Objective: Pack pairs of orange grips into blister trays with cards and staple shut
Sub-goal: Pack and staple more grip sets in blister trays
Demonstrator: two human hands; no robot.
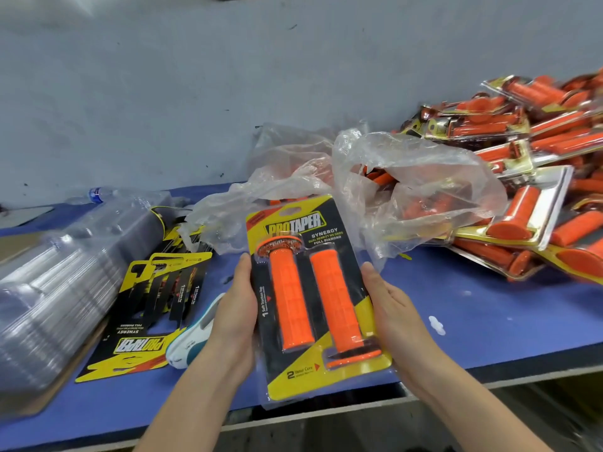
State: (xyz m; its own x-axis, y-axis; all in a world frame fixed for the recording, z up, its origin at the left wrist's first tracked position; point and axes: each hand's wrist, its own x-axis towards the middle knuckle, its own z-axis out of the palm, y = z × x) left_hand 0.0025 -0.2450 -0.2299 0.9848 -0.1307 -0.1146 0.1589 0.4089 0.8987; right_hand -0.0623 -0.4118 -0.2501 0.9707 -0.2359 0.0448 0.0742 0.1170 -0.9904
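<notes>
L hand (235,316) & R hand (393,309) clamp blister pack (288,383) by its side edges, lower centre; I reckon squaring it for stapler (191,337), lower left.

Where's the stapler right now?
Head view, left of centre: the white-and-teal stapler lies on the blue table, between the card stack and the left hand.

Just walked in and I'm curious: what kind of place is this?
Likely a packing bench in a small factory: finished packs piled at right, stacked clear trays and printed cards at left, a stapler beside them.
</notes>
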